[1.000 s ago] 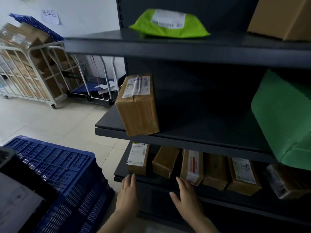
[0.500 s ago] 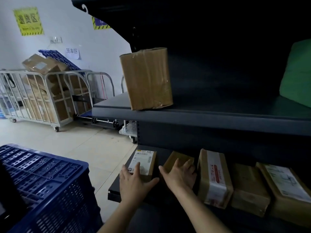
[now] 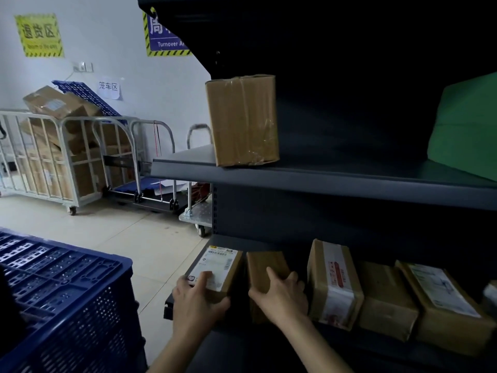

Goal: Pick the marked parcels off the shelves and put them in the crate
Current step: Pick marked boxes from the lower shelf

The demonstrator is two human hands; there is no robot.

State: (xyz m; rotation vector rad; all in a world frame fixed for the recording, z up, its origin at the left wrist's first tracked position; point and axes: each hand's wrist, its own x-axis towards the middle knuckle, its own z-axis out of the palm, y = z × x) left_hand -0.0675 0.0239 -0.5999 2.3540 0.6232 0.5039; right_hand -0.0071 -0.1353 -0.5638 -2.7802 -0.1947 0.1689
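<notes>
Picking step. The blue crate (image 3: 67, 292) sits lower left. At bottom centre the left hand (image 3: 197, 300) grips the labelled parcel (image 3: 215, 270) on the bottom shelf (image 3: 376, 355). Beside it, the right hand (image 3: 282, 294) grips the plain parcel (image 3: 266, 267). Next, likely: draw both out and carry them leftward to the crate.

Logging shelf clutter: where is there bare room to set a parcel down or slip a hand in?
Free: the middle shelf between the upright box and the green parcel. Crowded: the lower shelf, parcels side by side; a slim gap separates the labelled parcel in the left hand from the plain parcel in the right hand.
</notes>
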